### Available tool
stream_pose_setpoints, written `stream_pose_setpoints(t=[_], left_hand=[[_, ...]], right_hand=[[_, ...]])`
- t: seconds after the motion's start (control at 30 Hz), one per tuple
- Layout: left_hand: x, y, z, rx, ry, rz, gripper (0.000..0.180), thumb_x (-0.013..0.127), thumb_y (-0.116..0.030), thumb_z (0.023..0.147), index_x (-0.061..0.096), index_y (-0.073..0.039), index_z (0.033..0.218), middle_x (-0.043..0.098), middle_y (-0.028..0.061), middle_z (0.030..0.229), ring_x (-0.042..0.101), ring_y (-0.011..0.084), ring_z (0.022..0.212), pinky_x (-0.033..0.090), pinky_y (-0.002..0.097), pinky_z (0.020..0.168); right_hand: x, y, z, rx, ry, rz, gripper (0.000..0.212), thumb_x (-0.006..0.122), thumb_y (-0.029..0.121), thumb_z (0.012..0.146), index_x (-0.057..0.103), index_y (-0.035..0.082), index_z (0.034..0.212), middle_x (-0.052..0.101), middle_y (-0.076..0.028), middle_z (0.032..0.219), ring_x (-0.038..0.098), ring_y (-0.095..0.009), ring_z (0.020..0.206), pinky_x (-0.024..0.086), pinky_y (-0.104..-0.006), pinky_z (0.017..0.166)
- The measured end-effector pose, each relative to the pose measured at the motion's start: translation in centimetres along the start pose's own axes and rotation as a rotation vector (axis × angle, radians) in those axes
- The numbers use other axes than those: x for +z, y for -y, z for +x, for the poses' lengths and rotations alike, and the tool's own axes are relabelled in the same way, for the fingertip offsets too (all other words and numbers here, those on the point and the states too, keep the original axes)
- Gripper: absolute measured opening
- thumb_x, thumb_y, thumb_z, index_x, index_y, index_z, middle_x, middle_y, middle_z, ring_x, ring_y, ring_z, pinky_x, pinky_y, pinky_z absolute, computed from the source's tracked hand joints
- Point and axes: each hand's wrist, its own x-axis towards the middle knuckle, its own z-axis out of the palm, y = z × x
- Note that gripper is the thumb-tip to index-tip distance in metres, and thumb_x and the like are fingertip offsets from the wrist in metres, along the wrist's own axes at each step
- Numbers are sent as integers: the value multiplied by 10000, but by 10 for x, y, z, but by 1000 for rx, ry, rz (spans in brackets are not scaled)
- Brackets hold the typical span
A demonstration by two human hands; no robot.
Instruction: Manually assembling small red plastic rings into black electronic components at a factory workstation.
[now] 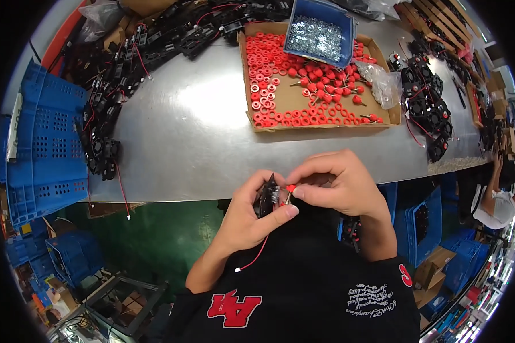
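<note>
My left hand (pixel 247 222) is closed around a small black plastic part (pixel 266 199) with a thin wire lead (pixel 261 251) hanging below it and ending in a white connector. Between thumb and fingers, my right hand (pixel 340 186) pinches a red-capped metal stud (pixel 290 189), right beside the black part. Another bit of red shows by my left thumb; whether it belongs to the stud I cannot tell. Both hands are in front of my chest, just off the near edge of the metal table (pixel 183 143).
A cardboard tray (pixel 326 129) holds red rings and red-capped studs (pixel 326 86). A blue bin (pixel 349 34) of small metal hardware rests over its far edge. Black fan units (pixel 426 97) lie to the right; black wired parts (pixel 106 108) line the left. A blue crate (pixel 51 137) stands far left. Another person (pixel 495 206) is at right.
</note>
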Motion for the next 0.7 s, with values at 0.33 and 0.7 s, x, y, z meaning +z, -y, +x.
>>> stream_pose_setpoints(t=[0.33, 0.7], left_hand=[[20, 2, 1, -50, -7, -145, 457, 773, -162, 867, 494, -17, 1199, 601, 32, 973, 573, 77, 884, 477, 258, 787], [20, 18, 14, -156, 55, -530, 415, 626, -332, 983, 515, -9, 1219, 582, 42, 1027, 559, 117, 926, 479, 281, 815]], right_hand=[[2, -35, -13, 145, 110, 441, 202, 732, 27, 838, 692, -37, 1025, 674, -53, 930, 641, -91, 834, 518, -238, 759], [44, -52, -28, -476, -382, -189, 206, 692, -30, 845, 670, -6, 1049, 680, -130, 1041, 668, -172, 824, 506, -367, 909]])
